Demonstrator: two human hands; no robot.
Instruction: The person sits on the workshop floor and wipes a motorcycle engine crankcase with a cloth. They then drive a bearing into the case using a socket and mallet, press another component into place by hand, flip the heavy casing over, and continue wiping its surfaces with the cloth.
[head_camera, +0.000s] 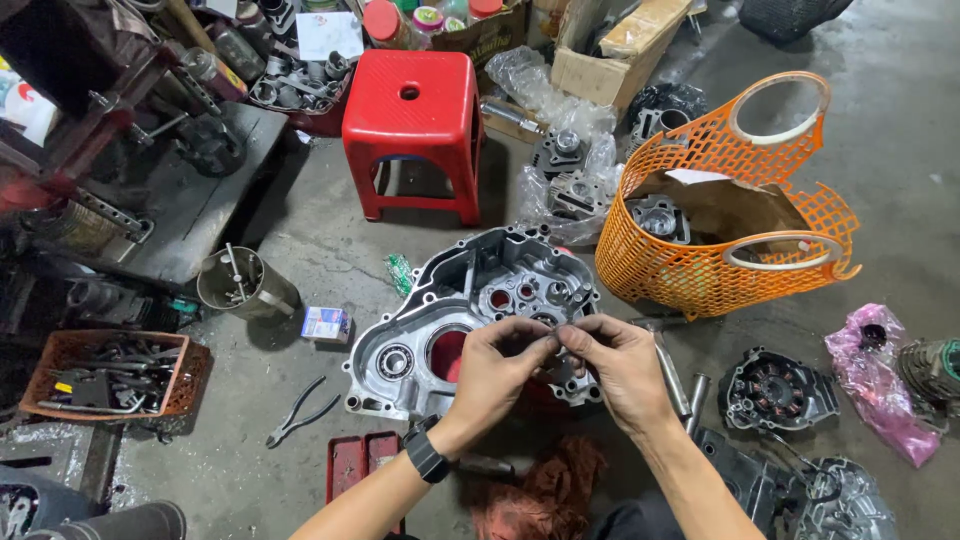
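My left hand (497, 372) and my right hand (622, 368) meet fingertip to fingertip over a grey aluminium engine crankcase half (455, 310) that lies on the concrete floor. Between the pinched fingers of both hands is a small thin metal part (557, 338), too small to identify. A black watch sits on my left wrist. The crankcase shows several round bores and a bearing at its lower left; its right lower part is hidden behind my hands.
A red plastic stool (412, 120) stands behind the crankcase. An orange mesh basket (730, 200) lies tipped at right. Pliers (300, 412), a small box (326, 324), a metal can (240, 285), a tool tray (110, 375), a stator cover (778, 390) and a red rag (540, 495) surround me.
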